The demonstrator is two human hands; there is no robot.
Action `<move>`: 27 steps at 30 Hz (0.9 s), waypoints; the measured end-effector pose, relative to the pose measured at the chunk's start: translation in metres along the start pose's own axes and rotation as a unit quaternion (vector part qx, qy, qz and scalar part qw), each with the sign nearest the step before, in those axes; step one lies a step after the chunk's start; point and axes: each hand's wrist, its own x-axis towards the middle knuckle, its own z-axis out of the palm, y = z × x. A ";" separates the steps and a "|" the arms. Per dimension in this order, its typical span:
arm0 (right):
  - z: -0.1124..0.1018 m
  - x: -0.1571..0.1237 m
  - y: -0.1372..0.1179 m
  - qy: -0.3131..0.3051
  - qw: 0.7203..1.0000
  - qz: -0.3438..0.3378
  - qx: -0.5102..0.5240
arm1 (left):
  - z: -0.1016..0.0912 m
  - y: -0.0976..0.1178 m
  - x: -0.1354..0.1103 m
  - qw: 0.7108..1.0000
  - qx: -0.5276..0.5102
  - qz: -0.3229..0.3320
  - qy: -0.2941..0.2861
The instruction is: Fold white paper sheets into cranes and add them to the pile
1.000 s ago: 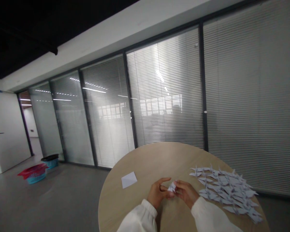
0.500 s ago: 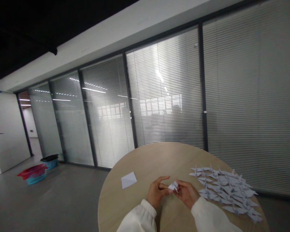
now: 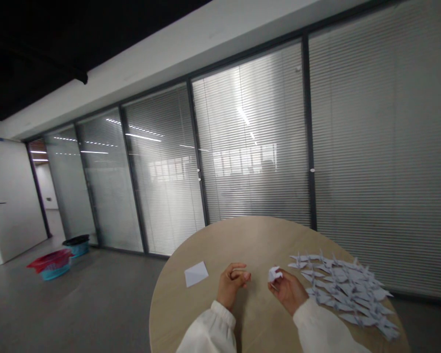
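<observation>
Over the round table, my right hand (image 3: 290,290) pinches a small folded origami paper (image 3: 275,274) between thumb and fingers. The paper is white and compact, its exact shape too small to make out. My left hand (image 3: 232,284) hovers a short way to the left, fingers loosely curled with a gap between thumb and forefinger, and nothing shows in it. To the right of my right hand lie many white paper cranes (image 3: 347,287), set close together in rows. A white square of paper (image 3: 196,274) with a crease lies flat left of my left hand.
The round wooden table (image 3: 250,235) stands near a glass partition with blinds (image 3: 253,122). On the grey floor to the left are a blue basin with a red cover (image 3: 53,264) and another with a black cover (image 3: 77,244). A white door (image 3: 12,196) stands farther left.
My left hand has let go of the folded paper and drawn back to the left. My right hand has moved slightly right, still holding the paper.
</observation>
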 end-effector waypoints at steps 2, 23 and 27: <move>-0.001 0.001 0.000 0.017 1.000 -0.007 -0.011 | 0.000 -0.002 0.000 1.000 0.003 -0.004 -0.009; -0.007 0.007 0.008 0.016 0.996 -0.022 -0.083 | 0.008 -0.011 -0.003 0.996 0.017 -0.024 -0.079; -0.007 0.007 0.007 0.007 0.999 0.000 -0.036 | 0.007 -0.011 -0.003 0.995 -0.001 -0.025 -0.094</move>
